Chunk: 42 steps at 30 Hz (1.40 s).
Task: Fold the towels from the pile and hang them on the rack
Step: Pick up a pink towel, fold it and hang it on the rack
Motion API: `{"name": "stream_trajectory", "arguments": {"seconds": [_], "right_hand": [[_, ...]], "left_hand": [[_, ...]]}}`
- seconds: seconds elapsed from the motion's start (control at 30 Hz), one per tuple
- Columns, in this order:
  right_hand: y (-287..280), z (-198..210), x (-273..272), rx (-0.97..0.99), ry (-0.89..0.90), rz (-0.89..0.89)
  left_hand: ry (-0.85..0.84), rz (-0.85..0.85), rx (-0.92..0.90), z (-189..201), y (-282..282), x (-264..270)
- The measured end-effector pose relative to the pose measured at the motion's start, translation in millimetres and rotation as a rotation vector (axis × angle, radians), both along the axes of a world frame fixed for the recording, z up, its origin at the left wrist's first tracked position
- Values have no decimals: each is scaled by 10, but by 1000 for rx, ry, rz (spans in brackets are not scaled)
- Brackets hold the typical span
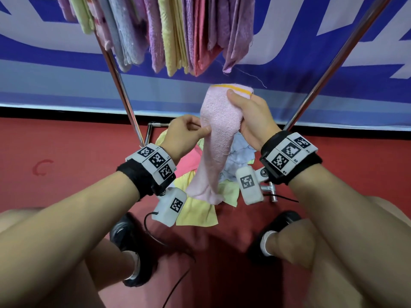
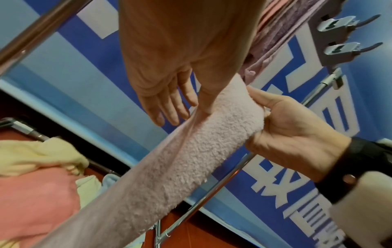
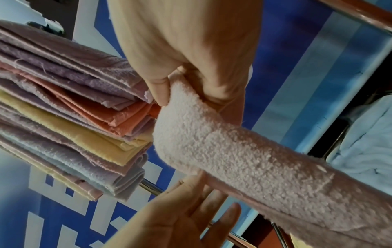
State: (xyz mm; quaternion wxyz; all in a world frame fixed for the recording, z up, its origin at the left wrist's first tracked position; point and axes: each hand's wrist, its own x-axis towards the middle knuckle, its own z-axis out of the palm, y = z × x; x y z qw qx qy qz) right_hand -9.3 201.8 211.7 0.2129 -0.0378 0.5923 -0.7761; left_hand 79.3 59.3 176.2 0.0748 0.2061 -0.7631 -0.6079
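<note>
1. Setting: red floor (image 1: 66, 152), with a blue-and-white banner (image 1: 55, 70) along the wall behind. I look down past bare knees and black shoes (image 1: 129, 241).
2. Rack (image 1: 120, 85): chrome tubes slant up on both sides; folded towels (image 1: 173, 36) in purple, yellow, coral and grey hang packed together along its upper part.
3. Pile (image 1: 200, 210): loose yellow, pink and pale blue towels lie on the floor inside the rack's base, between my two wrists.
4. Pink towel (image 1: 218, 134): terry, with a yellow stripe at its top edge, held up above the pile and just below the hanging towels; its lower end dangles down to the pile.
5. Right hand (image 1: 251, 116): grips the towel's top, thumb pressed on the front below the stripe, fingers curled behind.
6. Left hand (image 1: 184, 132): pinches the towel's left edge between thumb and forefinger, lower than the right; in the left wrist view the other fingers (image 2: 167, 109) stretch out straight.
7. Both wrists carry black bands with printed marker tags (image 1: 155, 161).
</note>
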Motion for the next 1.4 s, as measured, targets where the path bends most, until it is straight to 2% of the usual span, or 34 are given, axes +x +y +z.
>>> {"name": "stream_trajectory", "arguments": {"seconds": [0.13, 0.3, 0.37, 0.43, 0.6, 0.67, 0.73, 0.77, 0.83, 0.93, 1.03, 1.1, 1.17, 1.4], "right_hand": [[29, 21, -6, -9, -54, -6], [72, 23, -54, 0, -85, 18], [91, 41, -91, 19, -80, 9], [117, 72, -133, 40, -70, -4], [162, 64, -230, 20, -92, -27], [134, 54, -164, -39, -153, 86], [85, -12, -1, -94, -252, 241], [53, -84, 83, -54, -252, 305], [5, -219, 224, 144, -159, 338], [-28, -307, 274, 277, -24, 188], [-31, -312, 228, 296, 85, 74], [-29, -289, 197, 270, 108, 44], [-19, -267, 150, 237, 120, 5], [-31, -251, 94, 167, 125, -56]], "left_hand": [[7, 14, 266, -50, -37, -18], [-33, -246, 206, 6, -29, -5], [-38, -262, 229, 20, -24, -10], [-15, -224, 268, 38, -23, -7], [28, -185, 214, 89, -1, 7], [47, -145, 203, 167, 20, 1], [84, -20, 236, 252, -25, -36], [105, 57, 260, 287, -71, -56], [112, 180, 255, 324, -174, -84], [27, 234, 223, 300, -215, -65], [-38, 116, 305, 257, -167, -39], [-68, 2, 283, 220, -135, -12], [-74, -39, 260, 191, -114, 22], [4, 81, 213, 107, -76, 21]]}}
